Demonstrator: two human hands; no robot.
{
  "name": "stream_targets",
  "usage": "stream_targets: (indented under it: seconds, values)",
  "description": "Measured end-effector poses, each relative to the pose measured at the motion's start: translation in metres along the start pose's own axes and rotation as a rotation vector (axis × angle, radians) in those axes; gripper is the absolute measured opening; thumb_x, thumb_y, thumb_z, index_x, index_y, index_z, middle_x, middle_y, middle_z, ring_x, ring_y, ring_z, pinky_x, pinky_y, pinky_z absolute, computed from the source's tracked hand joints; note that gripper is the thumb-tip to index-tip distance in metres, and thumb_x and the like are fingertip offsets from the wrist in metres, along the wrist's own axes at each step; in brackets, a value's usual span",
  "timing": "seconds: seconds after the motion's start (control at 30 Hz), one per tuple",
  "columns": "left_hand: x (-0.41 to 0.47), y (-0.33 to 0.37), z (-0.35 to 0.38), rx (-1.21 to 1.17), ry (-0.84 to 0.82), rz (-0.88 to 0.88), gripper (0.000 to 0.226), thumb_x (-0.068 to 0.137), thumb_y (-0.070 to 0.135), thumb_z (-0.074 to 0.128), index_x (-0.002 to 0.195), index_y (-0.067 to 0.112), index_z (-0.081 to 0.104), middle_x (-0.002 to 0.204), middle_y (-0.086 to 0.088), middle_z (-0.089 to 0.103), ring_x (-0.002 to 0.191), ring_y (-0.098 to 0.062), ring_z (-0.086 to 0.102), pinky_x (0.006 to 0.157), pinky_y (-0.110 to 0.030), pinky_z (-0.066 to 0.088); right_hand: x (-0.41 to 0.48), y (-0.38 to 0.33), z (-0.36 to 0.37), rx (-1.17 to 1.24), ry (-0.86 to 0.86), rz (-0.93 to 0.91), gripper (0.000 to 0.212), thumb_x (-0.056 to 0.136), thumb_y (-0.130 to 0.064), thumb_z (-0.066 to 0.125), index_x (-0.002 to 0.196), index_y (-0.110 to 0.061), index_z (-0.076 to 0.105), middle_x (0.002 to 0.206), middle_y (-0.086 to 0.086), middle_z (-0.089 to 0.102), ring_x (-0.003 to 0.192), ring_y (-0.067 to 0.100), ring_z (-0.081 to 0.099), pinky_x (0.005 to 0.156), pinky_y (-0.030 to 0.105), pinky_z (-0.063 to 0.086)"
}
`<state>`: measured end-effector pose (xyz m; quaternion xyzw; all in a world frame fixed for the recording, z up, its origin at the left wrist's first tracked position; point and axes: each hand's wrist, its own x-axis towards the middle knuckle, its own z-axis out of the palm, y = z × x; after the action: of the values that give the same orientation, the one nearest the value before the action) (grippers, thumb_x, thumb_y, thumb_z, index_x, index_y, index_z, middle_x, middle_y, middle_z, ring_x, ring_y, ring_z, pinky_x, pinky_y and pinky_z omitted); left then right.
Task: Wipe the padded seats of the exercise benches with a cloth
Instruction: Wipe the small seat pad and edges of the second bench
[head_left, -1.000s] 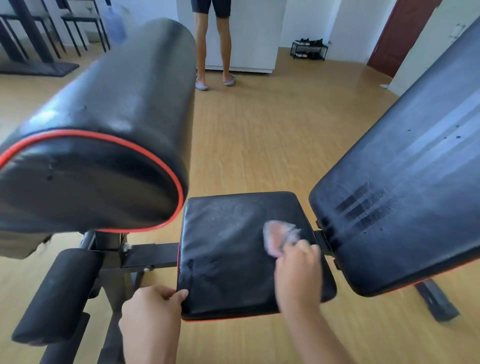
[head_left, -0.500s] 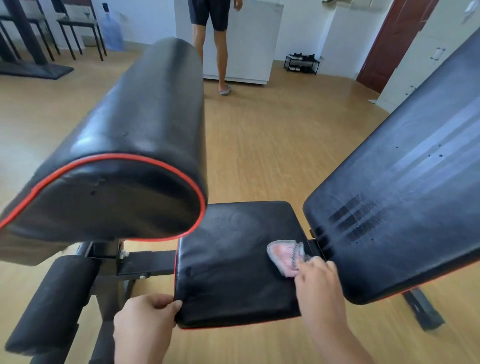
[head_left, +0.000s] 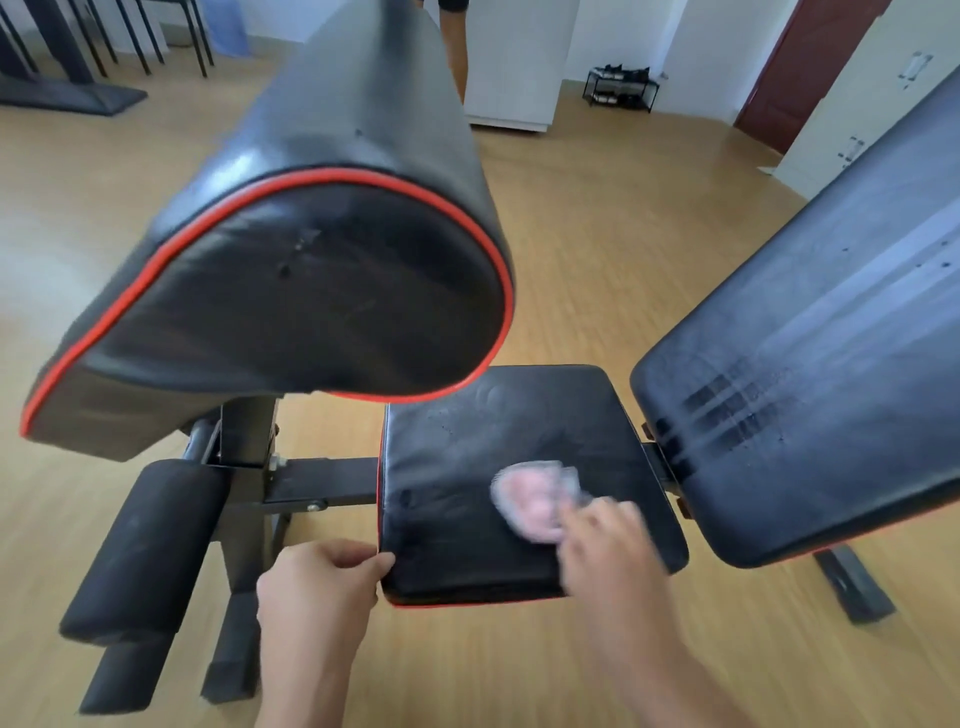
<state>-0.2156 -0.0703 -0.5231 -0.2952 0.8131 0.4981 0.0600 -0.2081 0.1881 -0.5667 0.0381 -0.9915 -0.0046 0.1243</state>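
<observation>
A black padded seat (head_left: 493, 441) with red piping sits low in the middle of the bench frame. A pink and white cloth (head_left: 532, 499) lies pressed on the seat's right half, blurred by motion. My right hand (head_left: 608, 545) is shut on the cloth from the near side. My left hand (head_left: 317, 587) grips the seat's near left corner. The tilted black backrest (head_left: 810, 374) rises to the right of the seat. A large black arm pad (head_left: 311, 270) with red piping overhangs the seat's far left.
Foam leg rollers (head_left: 145, 545) and the black steel frame (head_left: 317, 483) stand at lower left. A person's legs (head_left: 457, 62) show by a white cabinet (head_left: 514, 62) at the back. A shoe rack (head_left: 621, 85), a dark red door (head_left: 810, 67) and wooden floor (head_left: 597, 249) surround the bench.
My right hand has slid the cloth leftward across the seat, away from the backrest edge. My left hand keeps its grip on the seat corner. The view has shifted slightly.
</observation>
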Motion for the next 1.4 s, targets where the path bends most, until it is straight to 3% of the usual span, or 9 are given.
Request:
stream_targets:
  seconds: [0.2, 0.37, 0.5, 0.7, 0.87, 1.0, 1.13, 1.27, 1.4]
  values:
    - [-0.004, 0.004, 0.003, -0.023, 0.002, 0.001, 0.005, 0.074, 0.026, 0.085, 0.075, 0.024, 0.081, 0.072, -0.001, 0.077, 0.074, -0.023, 0.075, 0.074, -0.038, 0.064, 0.017, -0.005, -0.026, 0.100, 0.121, 0.480, 0.014, 0.083, 0.001, 0.062, 0.074, -0.007, 0.069, 0.071, 0.002, 0.050, 0.074, 0.024, 0.049, 0.060, 0.030, 0.036]
    - [-0.001, 0.002, 0.002, 0.025, -0.002, 0.050, 0.007, 0.071, 0.020, 0.083, 0.070, 0.027, 0.083, 0.061, 0.000, 0.075, 0.066, -0.022, 0.073, 0.067, -0.034, 0.062, 0.032, -0.130, -0.016, 0.345, 0.105, 0.018, 0.015, 0.075, -0.008, 0.053, 0.078, -0.018, 0.063, 0.074, -0.003, 0.056, 0.076, 0.018, 0.048, 0.065, 0.028, 0.044]
    - [0.003, 0.002, 0.001, 0.021, -0.014, 0.053, 0.008, 0.069, 0.019, 0.083, 0.068, 0.027, 0.084, 0.058, -0.001, 0.074, 0.067, -0.022, 0.075, 0.066, -0.036, 0.063, 0.047, -0.088, -0.009, 0.188, 0.019, -0.369, 0.028, 0.088, -0.006, 0.052, 0.110, -0.014, 0.067, 0.080, -0.002, 0.052, 0.076, 0.019, 0.044, 0.068, 0.031, 0.043]
    - [0.004, -0.002, 0.002, -0.047, -0.029, 0.019, 0.012, 0.073, 0.013, 0.085, 0.083, 0.020, 0.084, 0.079, 0.001, 0.078, 0.080, -0.022, 0.075, 0.078, -0.043, 0.065, 0.073, 0.059, -0.024, -0.073, -0.010, 0.198, 0.019, 0.084, -0.009, 0.067, 0.066, -0.014, 0.065, 0.066, 0.000, 0.050, 0.072, 0.024, 0.048, 0.058, 0.031, 0.036]
    - [0.002, -0.001, 0.004, -0.012, -0.003, 0.020, 0.012, 0.072, 0.014, 0.082, 0.079, 0.023, 0.082, 0.078, 0.003, 0.078, 0.076, -0.022, 0.075, 0.073, -0.040, 0.064, 0.072, -0.005, -0.023, 0.100, 0.114, 0.411, 0.016, 0.078, 0.000, 0.061, 0.063, -0.007, 0.064, 0.068, 0.010, 0.057, 0.073, 0.032, 0.052, 0.060, 0.038, 0.040]
    - [0.002, 0.003, 0.005, -0.013, -0.006, 0.019, 0.015, 0.067, 0.010, 0.083, 0.069, 0.025, 0.082, 0.069, 0.001, 0.077, 0.070, -0.024, 0.075, 0.073, -0.042, 0.065, 0.062, -0.108, -0.021, 0.330, 0.079, -0.010, 0.016, 0.072, 0.000, 0.064, 0.072, -0.016, 0.065, 0.068, 0.000, 0.055, 0.072, 0.022, 0.051, 0.061, 0.030, 0.045]
    - [0.006, 0.002, 0.006, -0.044, -0.011, -0.023, 0.020, 0.064, 0.010, 0.084, 0.066, 0.029, 0.081, 0.063, -0.001, 0.077, 0.067, -0.026, 0.076, 0.073, -0.045, 0.065, 0.069, -0.075, -0.021, 0.330, 0.004, -0.439, 0.014, 0.083, -0.004, 0.062, 0.084, -0.016, 0.069, 0.071, -0.002, 0.053, 0.071, 0.019, 0.043, 0.067, 0.026, 0.046]
    - [0.003, 0.002, 0.006, -0.020, 0.002, 0.000, 0.011, 0.070, 0.014, 0.084, 0.078, 0.020, 0.082, 0.075, 0.002, 0.078, 0.073, -0.021, 0.076, 0.076, -0.041, 0.065, 0.106, 0.024, -0.010, 0.054, 0.056, -0.009, 0.018, 0.085, -0.010, 0.061, 0.091, -0.017, 0.076, 0.076, 0.002, 0.060, 0.080, 0.024, 0.048, 0.066, 0.038, 0.048]
    - [0.000, 0.004, 0.007, 0.017, 0.009, 0.021, 0.010, 0.075, 0.014, 0.083, 0.081, 0.021, 0.081, 0.077, 0.000, 0.077, 0.072, -0.022, 0.075, 0.073, -0.040, 0.064, 0.123, -0.008, -0.009, 0.125, 0.085, 0.274, 0.019, 0.081, -0.003, 0.056, 0.080, -0.006, 0.074, 0.072, 0.001, 0.051, 0.085, 0.027, 0.049, 0.062, 0.031, 0.031]
